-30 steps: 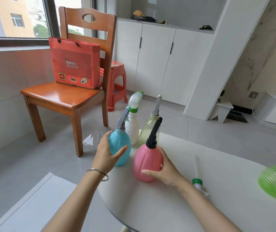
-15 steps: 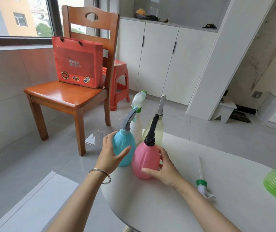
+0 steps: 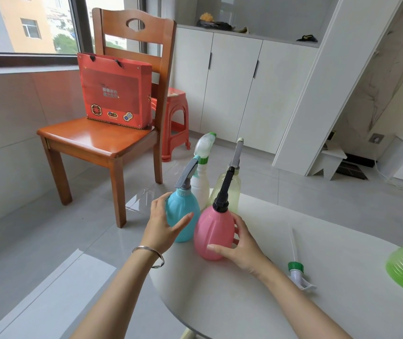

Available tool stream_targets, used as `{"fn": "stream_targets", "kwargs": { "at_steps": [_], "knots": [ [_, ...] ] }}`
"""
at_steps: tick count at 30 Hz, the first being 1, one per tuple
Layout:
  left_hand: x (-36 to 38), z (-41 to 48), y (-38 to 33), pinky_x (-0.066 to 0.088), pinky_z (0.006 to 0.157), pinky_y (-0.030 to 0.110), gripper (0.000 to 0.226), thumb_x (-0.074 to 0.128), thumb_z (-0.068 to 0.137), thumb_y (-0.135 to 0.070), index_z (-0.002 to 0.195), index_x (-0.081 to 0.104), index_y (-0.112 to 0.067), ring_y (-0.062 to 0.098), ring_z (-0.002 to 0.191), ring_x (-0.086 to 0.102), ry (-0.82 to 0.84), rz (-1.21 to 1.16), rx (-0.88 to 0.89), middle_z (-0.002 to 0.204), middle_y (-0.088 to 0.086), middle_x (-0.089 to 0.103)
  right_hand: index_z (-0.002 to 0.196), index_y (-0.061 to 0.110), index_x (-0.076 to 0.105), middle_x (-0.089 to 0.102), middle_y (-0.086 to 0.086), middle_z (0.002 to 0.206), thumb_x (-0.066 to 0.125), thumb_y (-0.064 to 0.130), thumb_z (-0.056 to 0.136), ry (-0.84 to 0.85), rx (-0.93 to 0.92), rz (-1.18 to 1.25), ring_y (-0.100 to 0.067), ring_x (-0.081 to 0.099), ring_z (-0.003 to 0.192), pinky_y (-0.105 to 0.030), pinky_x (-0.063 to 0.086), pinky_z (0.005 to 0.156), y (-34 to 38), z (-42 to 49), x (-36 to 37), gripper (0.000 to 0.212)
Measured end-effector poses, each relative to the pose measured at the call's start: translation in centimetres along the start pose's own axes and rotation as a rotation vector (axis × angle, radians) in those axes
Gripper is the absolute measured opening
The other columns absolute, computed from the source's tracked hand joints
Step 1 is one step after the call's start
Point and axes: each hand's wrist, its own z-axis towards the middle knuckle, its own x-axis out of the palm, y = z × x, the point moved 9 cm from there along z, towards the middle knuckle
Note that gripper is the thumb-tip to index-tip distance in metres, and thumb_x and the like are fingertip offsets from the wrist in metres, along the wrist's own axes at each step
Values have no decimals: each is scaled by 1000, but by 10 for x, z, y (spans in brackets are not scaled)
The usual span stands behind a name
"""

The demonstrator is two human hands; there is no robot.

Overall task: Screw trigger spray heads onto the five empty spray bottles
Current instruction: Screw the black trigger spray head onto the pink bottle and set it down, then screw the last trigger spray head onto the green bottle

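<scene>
Gripping the pink bottle [image 3: 214, 231] mid-frame, the right hand [image 3: 242, 250] curls its fingers [image 3: 239, 227] round it; the left hand [image 3: 162, 228] wraps the neighbouring blue bottle [image 3: 183, 209] on the counter [image 3: 330, 245].

Upright pink bottle [image 3: 214, 231] and blue bottle [image 3: 183, 209] wear heads; loose spray head [image 3: 297, 272] lies nearby.
</scene>
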Motion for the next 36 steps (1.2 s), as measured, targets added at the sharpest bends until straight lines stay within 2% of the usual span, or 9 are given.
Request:
{"fn": "stream_targets", "kwargs": {
  "at_steps": [5,14,23,26,29,31,33,36],
  "knots": [
    [0,-1,-1,32,92,17,71,69,79,-39,137,35,-19,3,109,38,-4,-5,11,135,1,40,127,47,33,43,8,133,81,48,48,12,-1,12,-12,49,120,-23,48,92,0,0,1,92],
    [2,-3,4,31,94,18,75,69,79,-41,140,32,-18,3,112,37,8,2,-6,138,1,40,133,46,29,41,8,137,83,49,52,-11,-21,-29,-14,46,124,-36,47,101,3,-1,-1,97],
    [2,-5,3,31,95,19,76,68,79,-41,141,31,-19,3,114,35,21,-4,-16,141,2,39,130,48,29,41,6,136,84,36,61,-30,-48,-30,-15,47,122,-33,47,99,6,-1,-5,89],
    [3,-5,7,31,99,23,80,68,77,-44,143,28,-18,8,122,37,39,-15,-41,146,3,37,134,45,26,38,6,139,84,36,62,-31,-54,-36,-16,45,124,-34,46,101,6,-1,-5,93],
    [0,-7,7,32,108,32,95,64,69,-56,145,23,-17,19,137,33,48,-34,-75,152,5,31,136,42,26,35,7,142,84,38,61,-62,-90,-31,-12,41,128,-30,40,105,13,-2,-8,95],
    [-11,-6,-3,32,111,36,99,62,66,-60,146,22,-16,20,139,31,-26,-38,-54,152,5,29,137,37,28,35,8,143,84,37,61,-100,-131,-25,-7,38,130,-29,34,110,21,-5,-13,94],
    [-27,-6,-23,29,111,33,94,60,67,-58,144,26,-15,15,136,32,-149,-15,17,149,4,34,137,34,29,35,8,144,84,32,65,-133,-157,-22,-4,37,129,-26,29,110,30,-9,-20,90],
    [-42,-15,-61,24,108,23,86,64,74,-57,141,32,-15,1,125,29,-298,6,145,136,-8,37,136,36,29,33,12,145,80,45,63,-189,-200,-1,-3,36,131,-25,29,109,48,-22,-40,90]
  ]
}}
